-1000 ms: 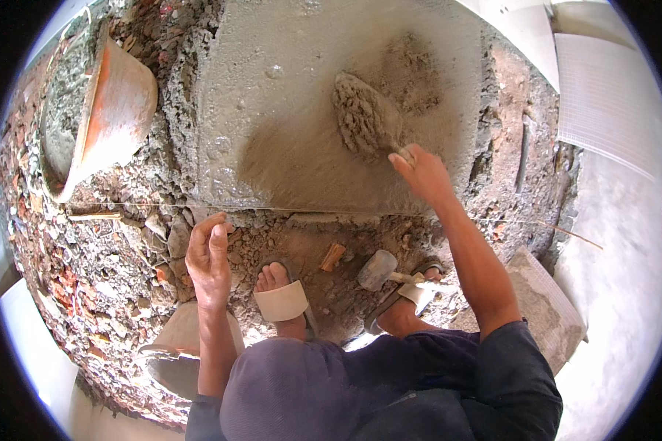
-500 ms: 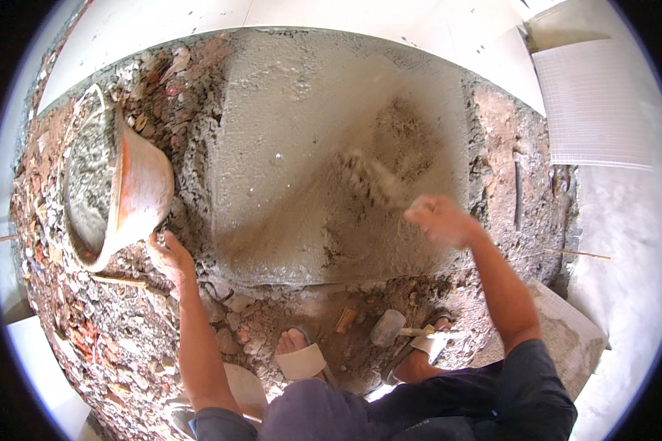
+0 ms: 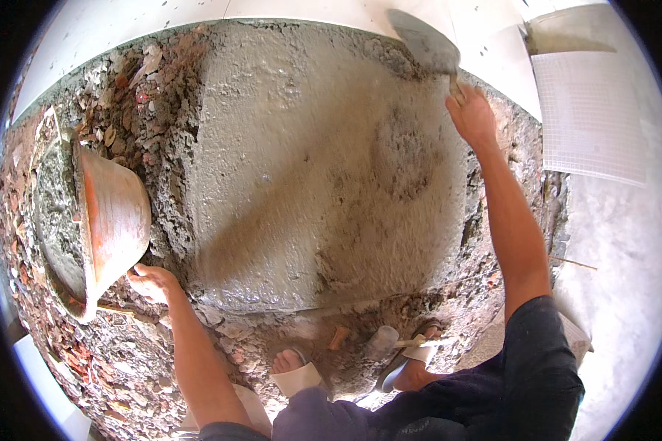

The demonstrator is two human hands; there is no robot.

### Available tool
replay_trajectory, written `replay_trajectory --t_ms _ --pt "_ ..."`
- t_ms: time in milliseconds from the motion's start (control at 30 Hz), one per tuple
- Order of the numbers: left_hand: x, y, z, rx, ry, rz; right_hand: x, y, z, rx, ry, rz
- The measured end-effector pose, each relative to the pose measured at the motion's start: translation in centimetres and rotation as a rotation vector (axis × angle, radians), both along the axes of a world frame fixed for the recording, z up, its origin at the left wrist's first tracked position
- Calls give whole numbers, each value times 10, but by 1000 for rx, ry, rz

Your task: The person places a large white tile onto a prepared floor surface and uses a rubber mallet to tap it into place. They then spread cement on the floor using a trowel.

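Note:
Gripped in my right hand [image 3: 472,114] is a trowel [image 3: 424,42], its broad grey blade over the far right edge of a wet mortar bed [image 3: 272,162] and the white tiles [image 3: 309,9]. The fingers are closed round its handle. At the left, my left hand [image 3: 153,282] touches the lower side of a tilted orange bucket [image 3: 118,213]; some of its fingers are hidden behind the rim or against the wall, the visible ones loosely spread. Wet grey mortar [image 3: 60,209] fills the bucket. A darker, rougher patch marks the right part of the bed.
Broken rubble [image 3: 88,367] covers the ground at left and around the bed. A mallet [image 3: 384,341] lies between my sandalled feet, beside a brick piece [image 3: 339,338]. A ribbed-backed tile [image 3: 592,117] leans at the right. Another tile [image 3: 493,339] lies by my right leg.
My right hand has moved away from me, up to the far edge, carrying the trowel. My left hand stays at the bucket; the view has shifted slightly.

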State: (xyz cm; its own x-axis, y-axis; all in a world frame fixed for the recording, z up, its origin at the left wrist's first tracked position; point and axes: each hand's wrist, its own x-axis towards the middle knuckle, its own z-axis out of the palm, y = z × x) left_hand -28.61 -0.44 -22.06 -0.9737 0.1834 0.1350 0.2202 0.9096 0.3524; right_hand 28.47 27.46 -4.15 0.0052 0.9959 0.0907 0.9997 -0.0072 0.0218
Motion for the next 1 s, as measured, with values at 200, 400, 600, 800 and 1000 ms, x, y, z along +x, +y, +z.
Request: replay_trajectory --t_ms 200,400,600,800,1000 --pt "-4 1 -3 4 -71 41 -15 -14 -6 -372 939 -547" --pt "-12 -8 -20 -74 34 44 -106 24 -35 -441 1116 -578" --pt "-12 -10 -25 -75 12 18 -185 35 -33 -613 973 -378" --pt "-10 -3 -23 -5 127 -10 -84 38 -40 -600 -20 215" --pt "-17 5 -23 -22 76 -5 -15 -52 -13 -454 78 -57"
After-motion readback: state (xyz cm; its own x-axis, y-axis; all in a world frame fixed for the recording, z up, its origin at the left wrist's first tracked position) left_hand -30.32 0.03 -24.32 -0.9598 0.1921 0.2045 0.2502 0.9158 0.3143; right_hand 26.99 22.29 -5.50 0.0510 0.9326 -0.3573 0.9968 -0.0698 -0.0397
